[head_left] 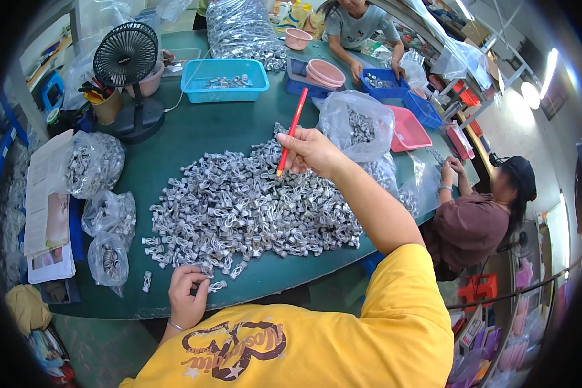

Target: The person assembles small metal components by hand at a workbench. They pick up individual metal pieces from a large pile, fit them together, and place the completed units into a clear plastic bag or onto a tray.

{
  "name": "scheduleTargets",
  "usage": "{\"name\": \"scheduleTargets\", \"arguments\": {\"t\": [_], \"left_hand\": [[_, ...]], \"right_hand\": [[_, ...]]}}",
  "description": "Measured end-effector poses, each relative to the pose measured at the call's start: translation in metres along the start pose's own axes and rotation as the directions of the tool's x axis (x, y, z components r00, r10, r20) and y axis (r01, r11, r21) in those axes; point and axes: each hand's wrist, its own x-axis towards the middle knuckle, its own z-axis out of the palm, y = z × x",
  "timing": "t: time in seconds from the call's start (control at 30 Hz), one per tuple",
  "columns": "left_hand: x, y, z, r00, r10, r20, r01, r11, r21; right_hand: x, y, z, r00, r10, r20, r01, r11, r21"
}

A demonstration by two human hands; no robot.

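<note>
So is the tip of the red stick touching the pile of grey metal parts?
Cannot tell. In the head view the right hand holds the red stick with its lower tip over the pile of grey metal parts, but no contact or gap shows.

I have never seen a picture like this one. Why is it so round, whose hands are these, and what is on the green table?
A wide fisheye camera worn on a person's head took this single picture, looking down, so straight edges bend. The arms entering from below belong to that person, who wears a yellow shirt. The right hand holds a red pencil above a big pile of small silver metal parts on the green table. The left hand pinches one such part at the pile's near edge. Also on the table are clear bags of parts, a black fan and a blue tray. Two other people work at the far and right sides.
</note>
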Motion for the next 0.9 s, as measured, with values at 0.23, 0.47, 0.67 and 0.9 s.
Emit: {"name": "scheduleTargets", "arguments": {"t": [0.23,0.47,0.67,0.9], "left_hand": [[-0.002,0.001,-0.002,1.000,-0.004,-0.014,0.004,1.000,-0.017],[0.000,0.004,0.000,0.999,-0.039,-0.009,0.038,0.999,-0.014],[-0.006,-0.005,-0.003,0.997,-0.062,-0.037,0.060,0.996,-0.070],[-0.007,-0.010,-0.004,0.999,0.045,-0.020,-0.046,0.997,-0.054]], "right_hand": [[-0.008,-0.005,0.005,1.000,0.003,-0.016,-0.003,1.000,-0.014],[0.008,-0.016,-0.043,0.963,-0.013,-0.269,0.090,0.957,0.278],[0.061,-0.036,-0.174,0.893,0.119,-0.434,0.215,0.734,0.644],[0.070,-0.001,-0.207,0.966,0.168,-0.195,0.039,0.652,0.757]]}}
